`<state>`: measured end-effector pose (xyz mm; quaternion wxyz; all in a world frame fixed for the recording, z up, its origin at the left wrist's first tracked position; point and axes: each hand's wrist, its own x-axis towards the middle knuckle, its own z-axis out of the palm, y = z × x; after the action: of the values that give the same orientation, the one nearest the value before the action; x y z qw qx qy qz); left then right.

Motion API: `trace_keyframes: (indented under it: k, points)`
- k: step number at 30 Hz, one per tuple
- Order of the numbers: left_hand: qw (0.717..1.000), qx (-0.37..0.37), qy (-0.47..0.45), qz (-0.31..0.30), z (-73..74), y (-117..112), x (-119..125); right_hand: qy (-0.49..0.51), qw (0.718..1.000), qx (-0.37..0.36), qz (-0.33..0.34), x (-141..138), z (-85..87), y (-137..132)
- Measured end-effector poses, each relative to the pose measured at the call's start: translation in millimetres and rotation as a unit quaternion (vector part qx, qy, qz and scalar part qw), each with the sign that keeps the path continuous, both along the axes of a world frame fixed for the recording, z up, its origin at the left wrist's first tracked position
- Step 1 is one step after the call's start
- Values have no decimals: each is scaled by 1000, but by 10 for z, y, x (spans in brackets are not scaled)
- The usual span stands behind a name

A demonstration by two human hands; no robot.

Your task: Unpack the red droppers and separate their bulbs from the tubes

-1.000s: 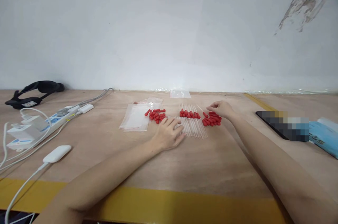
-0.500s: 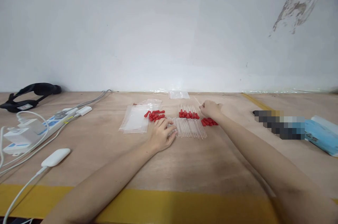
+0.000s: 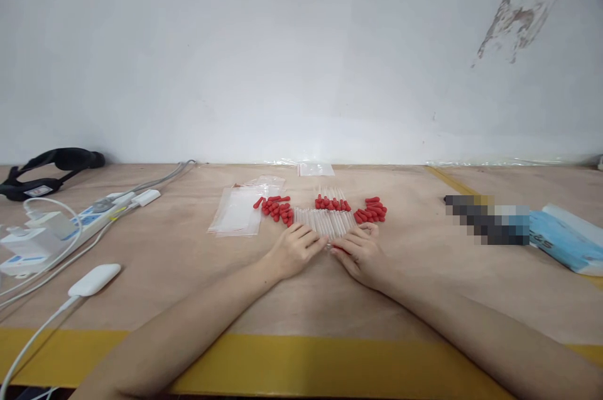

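Note:
A row of clear glass tubes (image 3: 323, 221) lies side by side on the table. My left hand (image 3: 296, 250) is at their near edge, its thumb and fingers pinched together at what looks like a tube end. Close against it, my right hand (image 3: 362, 254) is closed too, with a speck of red showing at its fingertips, apparently a red rubber bulb. Loose red rubber bulbs lie in a left pile (image 3: 274, 206) and a right pile (image 3: 372, 209). Behind the row, several droppers (image 3: 332, 202) have red bulbs fitted on their glass tubes.
Clear plastic bags (image 3: 235, 211) lie left of the bulbs, another bag (image 3: 316, 169) by the wall. A power strip (image 3: 97, 218) with cables, a white device (image 3: 94, 281) and a black headset-like frame (image 3: 51, 171) are at left. A blue pack (image 3: 568, 240) sits at right.
My right hand has come from beside the right bulb pile toward me and left, meeting my left hand. The left hand has shifted slightly right and nearer the tubes' near ends.

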<state>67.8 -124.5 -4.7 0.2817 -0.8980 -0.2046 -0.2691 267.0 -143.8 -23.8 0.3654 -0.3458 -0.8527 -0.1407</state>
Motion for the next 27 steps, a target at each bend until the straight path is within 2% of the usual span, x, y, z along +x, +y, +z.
trace_keyframes:
  k: [8, 16, 20, 24, 27]
  points:
    - [999, -32, 2, 11, -63, -8, -27, -51, 997, 19, 47, 47, -21, 11]
    - [996, -85, 1, 8, -13, -39, -40, -89, 994, 57, 40, 64, -17, 5]
    - [987, -157, -18, 3, 11, -56, -67, -102, 990, 94, 40, 86, -25, 24]
    - [966, -257, -22, 2, 53, -88, -86, -101, 984, 132, 56, 116, -42, 45]
    - [955, -296, -27, 6, 90, -100, -107, -99, 981, 151, 69, 144, -35, 42]
